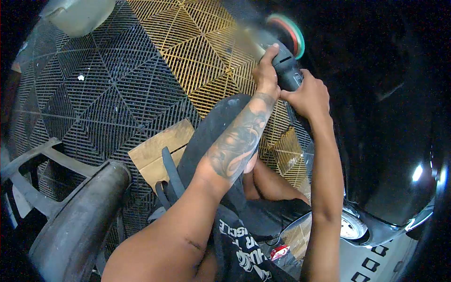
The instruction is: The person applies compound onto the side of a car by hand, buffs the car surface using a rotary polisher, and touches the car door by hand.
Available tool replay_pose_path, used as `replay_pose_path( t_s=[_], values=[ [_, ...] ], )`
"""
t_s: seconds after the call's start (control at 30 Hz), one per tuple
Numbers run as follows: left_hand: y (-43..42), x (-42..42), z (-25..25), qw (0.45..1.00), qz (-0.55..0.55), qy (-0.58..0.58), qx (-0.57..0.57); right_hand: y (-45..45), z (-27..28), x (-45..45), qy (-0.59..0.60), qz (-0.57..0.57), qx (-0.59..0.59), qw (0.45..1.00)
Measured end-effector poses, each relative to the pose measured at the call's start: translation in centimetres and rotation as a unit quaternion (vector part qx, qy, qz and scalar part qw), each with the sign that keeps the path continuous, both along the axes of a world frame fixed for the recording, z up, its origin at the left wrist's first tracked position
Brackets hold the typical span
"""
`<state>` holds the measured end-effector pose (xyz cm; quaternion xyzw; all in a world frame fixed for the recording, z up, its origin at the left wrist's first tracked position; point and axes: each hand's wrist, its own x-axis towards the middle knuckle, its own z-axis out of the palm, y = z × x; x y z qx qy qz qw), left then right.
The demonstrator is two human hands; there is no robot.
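Both of my hands are on a dark handheld polisher point(286, 63) at the upper middle. My left hand point(267, 70) wraps round its front part, thumb on top. Lower down, my right hand point(310, 94) grips the body's rear end. The polisher's round pad point(299, 40), with a green and red edge, is tilted up beside the glossy black car body point(376, 122). Whether the pad touches the car cannot be made out in the dark. Part of the tool's front is blurred.
Black and yellow grid tiles point(112, 84) cover the floor. A flat piece of cardboard point(150, 150) lies near my legs. At lower left stands a dark chair-like frame point(80, 211). A translucent container point(80, 16) is at upper left, a car wheel point(352, 226) at lower right.
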<state>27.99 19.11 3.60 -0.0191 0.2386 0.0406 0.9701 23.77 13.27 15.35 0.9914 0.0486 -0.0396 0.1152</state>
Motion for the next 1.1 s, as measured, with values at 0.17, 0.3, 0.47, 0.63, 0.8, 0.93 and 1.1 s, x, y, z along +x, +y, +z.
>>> replay_pose_path(
  t_s=[0.17, 0.3, 0.47, 0.63, 0.8, 0.93, 1.1],
  values=[
    [-0.5, -0.3, -0.4, 0.998, -0.045, -0.037, -0.037, 0.7, 0.8, -1.0, 0.014, 0.009, -0.047, 0.999],
    [1.2, 1.9, -1.4, 0.994, -0.021, -0.108, -0.024, 2.7, 0.7, -0.5, -0.008, 0.059, -0.055, 0.997],
    [3.7, 4.0, -2.3, 0.99, 0.041, -0.123, 0.061, 5.1, 0.7, 0.4, -0.017, 0.084, -0.054, 0.995],
    [2.1, 1.7, -1.6, 0.991, -0.015, -0.117, 0.055, 3.3, 1.0, -0.6, 0.004, 0.042, -0.048, 0.998],
    [-2.5, -2.0, -0.8, 0.99, -0.057, -0.118, 0.042, -1.6, 1.4, -3.8, 0.02, 0.005, -0.03, 0.999],
    [-6.5, -5.6, -0.8, 0.984, -0.135, -0.103, 0.056, -5.8, 1.5, -6.8, 0.029, -0.039, -0.015, 0.999],
    [-11.0, -10.3, -0.6, 0.949, -0.246, -0.163, 0.106, -12.8, 1.1, -11.0, -0.01, -0.025, 0.017, 0.999]
  ],
)
